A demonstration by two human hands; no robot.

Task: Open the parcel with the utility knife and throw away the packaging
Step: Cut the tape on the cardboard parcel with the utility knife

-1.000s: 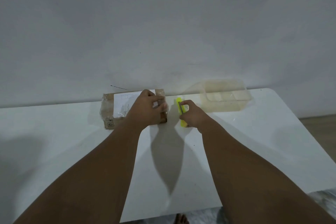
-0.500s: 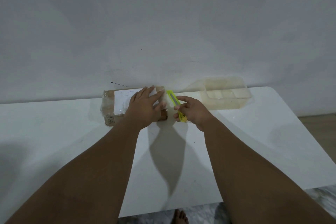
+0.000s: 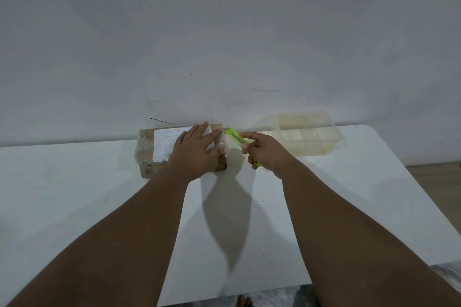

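A brown cardboard parcel (image 3: pixel 147 154) wrapped in clear tape, with a white label on top, lies at the far edge of the white table (image 3: pixel 74 207) against the wall. My left hand (image 3: pixel 197 154) lies flat on the parcel's right half, fingers spread, pressing it down. My right hand (image 3: pixel 267 154) grips a yellow-green utility knife (image 3: pixel 237 138). The knife's front end points up and left and sits at the parcel's top right corner. Whether the blade touches the tape is too small to tell.
A clear plastic container (image 3: pixel 309 134) stands at the back right of the table, just right of my right hand. The grey wall rises directly behind the parcel. The table's right edge drops to a wooden floor (image 3: pixel 439 179).
My right hand lifted the knife off the table and swung its tip up toward the parcel's right end. My left hand flattened on the parcel, and the parcel stayed in place.
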